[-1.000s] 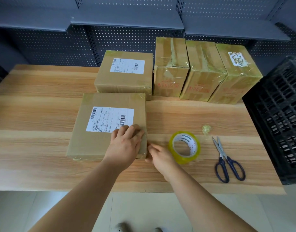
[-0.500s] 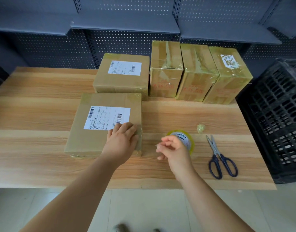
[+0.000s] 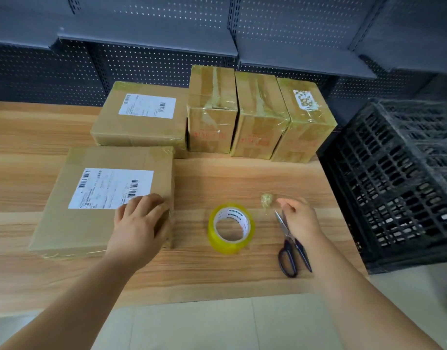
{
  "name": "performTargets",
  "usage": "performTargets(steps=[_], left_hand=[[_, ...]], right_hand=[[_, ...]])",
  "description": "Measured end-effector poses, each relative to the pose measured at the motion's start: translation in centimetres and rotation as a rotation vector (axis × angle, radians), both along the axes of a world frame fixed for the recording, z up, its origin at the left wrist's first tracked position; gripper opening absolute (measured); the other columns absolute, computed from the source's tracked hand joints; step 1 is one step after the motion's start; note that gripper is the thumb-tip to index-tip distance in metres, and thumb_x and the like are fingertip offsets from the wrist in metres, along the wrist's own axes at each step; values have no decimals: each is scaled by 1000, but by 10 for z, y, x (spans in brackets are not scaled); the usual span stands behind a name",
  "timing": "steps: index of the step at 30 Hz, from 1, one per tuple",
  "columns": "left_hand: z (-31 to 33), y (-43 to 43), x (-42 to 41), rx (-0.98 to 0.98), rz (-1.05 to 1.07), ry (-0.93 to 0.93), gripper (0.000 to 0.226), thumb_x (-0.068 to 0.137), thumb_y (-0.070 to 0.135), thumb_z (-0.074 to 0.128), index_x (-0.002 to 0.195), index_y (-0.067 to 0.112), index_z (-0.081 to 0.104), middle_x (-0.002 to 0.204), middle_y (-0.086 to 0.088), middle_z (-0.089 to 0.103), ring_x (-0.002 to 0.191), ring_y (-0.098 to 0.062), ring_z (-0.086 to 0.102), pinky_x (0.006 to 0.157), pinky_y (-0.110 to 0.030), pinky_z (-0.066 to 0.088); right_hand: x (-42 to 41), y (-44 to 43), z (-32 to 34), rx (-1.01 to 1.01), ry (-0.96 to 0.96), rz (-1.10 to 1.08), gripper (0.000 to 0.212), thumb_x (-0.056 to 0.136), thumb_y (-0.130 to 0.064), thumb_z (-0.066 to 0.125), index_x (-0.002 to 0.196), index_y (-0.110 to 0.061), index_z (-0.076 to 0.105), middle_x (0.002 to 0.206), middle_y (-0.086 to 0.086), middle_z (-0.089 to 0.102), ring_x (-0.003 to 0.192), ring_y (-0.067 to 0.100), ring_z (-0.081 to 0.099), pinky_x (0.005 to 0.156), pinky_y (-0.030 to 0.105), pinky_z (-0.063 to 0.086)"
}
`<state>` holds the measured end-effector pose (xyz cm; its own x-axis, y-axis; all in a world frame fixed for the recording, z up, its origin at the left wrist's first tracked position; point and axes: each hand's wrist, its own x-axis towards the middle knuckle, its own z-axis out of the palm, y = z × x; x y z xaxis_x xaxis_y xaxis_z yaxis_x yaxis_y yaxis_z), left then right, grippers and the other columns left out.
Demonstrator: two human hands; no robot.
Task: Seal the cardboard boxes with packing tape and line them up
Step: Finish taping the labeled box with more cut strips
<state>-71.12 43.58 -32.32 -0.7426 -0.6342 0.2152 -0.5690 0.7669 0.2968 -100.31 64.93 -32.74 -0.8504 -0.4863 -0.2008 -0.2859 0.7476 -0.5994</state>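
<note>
Probably light and stiff, with slick taped edges: better taken by two opposite sides than from the top. Flat brown cardboard box (image 3: 73,223), white barcode label on top, at left centre of the frame on the counter (image 3: 217,274), just below the row of taped boxes (image 3: 260,114). Left grip (image 3: 139,223) spread flat on its lower right corner, clasping nothing. Right grip (image 3: 300,221) over the scissors (image 3: 290,248), fingers loosely bent beside a tape wad (image 3: 266,199); cannot tell whether pinching anything.

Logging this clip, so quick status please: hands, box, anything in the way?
Left hand resting on the near box. Right hand above the scissors, grip unclear. Tape roll lies between the hands; four boxes lined up behind.
</note>
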Motion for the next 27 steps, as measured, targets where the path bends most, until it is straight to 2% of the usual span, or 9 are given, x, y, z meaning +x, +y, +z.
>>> performTargets(steps=[2, 4, 11, 14, 17, 19, 21, 23, 27], left_hand=[[-1, 0, -1, 15, 10, -9, 45, 87, 53, 40, 109, 26, 69, 121, 7, 55, 113, -24, 47, 95, -43, 32], [-1, 0, 0, 18, 20, -7, 44, 88, 52, 40, 109, 26, 69, 121, 7, 56, 113, -24, 47, 95, -43, 32], [0, 1, -1, 20, 26, 5, 43, 87, 51, 43, 109, 25, 70, 120, 6, 57, 114, -24, 48, 97, -42, 33], [1, 1, 0, 37, 30, 21, 44, 87, 51, 43, 110, 25, 70, 120, 7, 56, 113, -23, 48, 97, -41, 32], [2, 1, 0, 39, 33, 14, 45, 87, 52, 43, 112, 25, 70, 120, 7, 56, 114, -23, 47, 97, -42, 33], [2, 2, 0, 37, 36, 7, 46, 87, 52, 43, 112, 25, 70, 121, 7, 57, 115, -23, 47, 98, -42, 33], [2, 2, 0, 36, 35, 7, 45, 87, 52, 43, 112, 25, 70, 120, 6, 57, 115, -23, 48, 98, -42, 33], [2, 2, 0, 34, 29, 7, 45, 87, 51, 43, 112, 25, 70, 120, 6, 57, 115, -24, 48, 98, -42, 33], [3, 2, 0, 41, 34, 5, 45, 87, 51, 43, 113, 25, 69, 121, 7, 57, 115, -23, 48, 99, -40, 31]], right_hand=[[-7, -6, -7, -44, -9, 6, 23, 99, -18, 56, 114, -15, 72, 112, 1, 56, 105, 21, 58, 88, 23, 36], [-10, -15, -13, -51, -14, 17, 21, 97, -18, 59, 112, -16, 73, 111, 1, 64, 100, 17, 60, 85, 23, 39], [-20, -42, -16, 101, 84, 47, 19, 94, -13, 59, 94, -18, 77, 90, -2, 74, 74, 14, 64, 68, 20, 43], [-23, -44, -16, 65, 35, 24, 12, 89, -9, 64, 84, -20, 66, 86, 1, 70, 75, 18, 63, 65, 24, 44], [-27, -43, -17, 38, 22, 31, 23, 86, -9, 68, 71, -21, 54, 75, 0, 61, 73, 21, 60, 58, 27, 40], [-28, -42, -15, 49, 14, 69, 19, 87, -13, 70, 73, -23, 61, 80, -5, 63, 79, 19, 61, 65, 26, 40], [-26, -39, -12, 25, -5, 94, 6, 86, -19, 73, 89, -22, 70, 95, -7, 61, 89, 15, 59, 75, 26, 40], [-22, -32, -11, -66, -50, 95, 16, 82, -21, 78, 97, -20, 73, 106, -8, 56, 95, 12, 55, 81, 24, 39], [-17, -29, -12, -141, -82, 37, 15, 83, -23, 77, 94, -14, 75, 106, -3, 55, 95, 12, 53, 73, 18, 37]])
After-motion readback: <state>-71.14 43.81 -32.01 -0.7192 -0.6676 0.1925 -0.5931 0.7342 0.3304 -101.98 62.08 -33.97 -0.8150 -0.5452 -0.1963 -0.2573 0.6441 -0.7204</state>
